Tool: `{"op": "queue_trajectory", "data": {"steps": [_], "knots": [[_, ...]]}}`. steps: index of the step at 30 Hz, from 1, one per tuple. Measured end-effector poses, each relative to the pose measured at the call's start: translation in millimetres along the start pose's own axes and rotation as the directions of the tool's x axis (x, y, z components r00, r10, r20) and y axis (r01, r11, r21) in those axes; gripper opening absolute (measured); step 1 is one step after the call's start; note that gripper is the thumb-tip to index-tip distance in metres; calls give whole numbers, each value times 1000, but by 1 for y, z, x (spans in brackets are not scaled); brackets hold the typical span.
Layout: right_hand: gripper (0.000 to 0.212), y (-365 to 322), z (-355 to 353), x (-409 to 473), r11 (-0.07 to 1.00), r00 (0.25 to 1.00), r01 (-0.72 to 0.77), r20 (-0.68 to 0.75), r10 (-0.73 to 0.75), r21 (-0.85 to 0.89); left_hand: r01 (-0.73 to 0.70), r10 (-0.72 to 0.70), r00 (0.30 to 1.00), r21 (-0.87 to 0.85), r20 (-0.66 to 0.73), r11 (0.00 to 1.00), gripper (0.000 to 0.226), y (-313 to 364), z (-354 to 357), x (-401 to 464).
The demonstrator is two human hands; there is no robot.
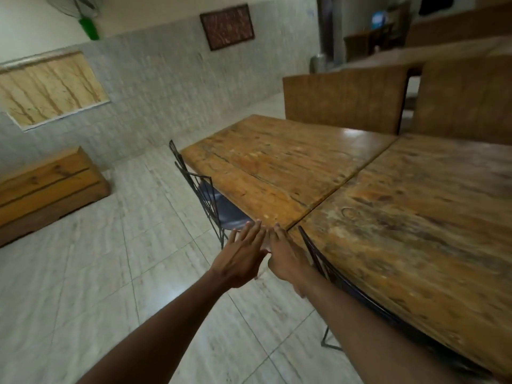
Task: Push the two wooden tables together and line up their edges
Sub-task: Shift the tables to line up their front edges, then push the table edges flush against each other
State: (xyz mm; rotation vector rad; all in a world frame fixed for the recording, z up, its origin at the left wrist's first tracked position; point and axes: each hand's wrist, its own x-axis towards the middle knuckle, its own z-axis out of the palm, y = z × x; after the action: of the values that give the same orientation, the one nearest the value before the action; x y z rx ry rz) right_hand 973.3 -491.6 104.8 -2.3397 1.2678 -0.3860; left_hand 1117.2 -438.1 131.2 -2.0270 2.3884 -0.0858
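Already side by side, the two wooden tables stood in a tiled dining room as a person reached both bare hands toward the near end of their seam. At far left a low wooden bench [47, 189] lay against the wall, well apart from the work. Next came a black wire chair [206, 192] tucked under the left table [277, 167], whose thick plank top looked heavy and rigid, with a worn, glossy finish likely to be slick under a flat palm.

The left hand [241, 259] was spread wide, fingers straight, its tips at the near edge of that table and gripping nothing. The right hand [286, 259], just beside it, was likewise open and flat, fingertips touching the edge close to where the dark seam met the rim.

To the right, the second table [415, 231] sat with a narrow line between the tops; its near edge appeared to sit slightly proud of its neighbour's. A second wire chair [327, 267] stood against it. A slab this stiff would probably slide best when pushed low on the edge face, near a corner, rather than pressed from above. Whether the legs would drag on the floor tiles could not be told.
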Motion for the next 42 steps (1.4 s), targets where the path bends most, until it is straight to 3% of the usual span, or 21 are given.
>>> {"op": "queue_trajectory", "data": {"steps": [7, 13, 18, 21, 27, 35, 42], "knots": [[77, 28, 58, 126, 945, 957, -277, -33, 287, 171, -75, 81, 991, -59, 108, 995, 62, -77, 55, 132], [72, 82, 103, 192, 794, 793, -560, -126, 596, 236, -276, 292, 942, -117, 164, 954, 62, -111, 133, 227], [69, 135, 126, 224, 651, 607, -735, -242, 757, 192, -448, 469, 881, -204, 65, 870, 66, -145, 204, 286], [57, 157, 139, 245, 623, 580, -770, -257, 773, 139, -537, 556, 831, -235, 19, 810, 62, -156, 237, 309], [56, 159, 157, 269, 558, 489, -829, -446, 750, 28, -596, 612, 789, -306, -52, 743, 60, -156, 265, 334], [55, 161, 156, 268, 542, 487, -840, -430, 760, 9, -667, 675, 733, -288, -87, 687, 61, -155, 266, 345], [53, 163, 157, 267, 544, 485, -839, -432, 761, 16, -666, 674, 734, -270, -76, 695, 62, -141, 269, 364]]}}
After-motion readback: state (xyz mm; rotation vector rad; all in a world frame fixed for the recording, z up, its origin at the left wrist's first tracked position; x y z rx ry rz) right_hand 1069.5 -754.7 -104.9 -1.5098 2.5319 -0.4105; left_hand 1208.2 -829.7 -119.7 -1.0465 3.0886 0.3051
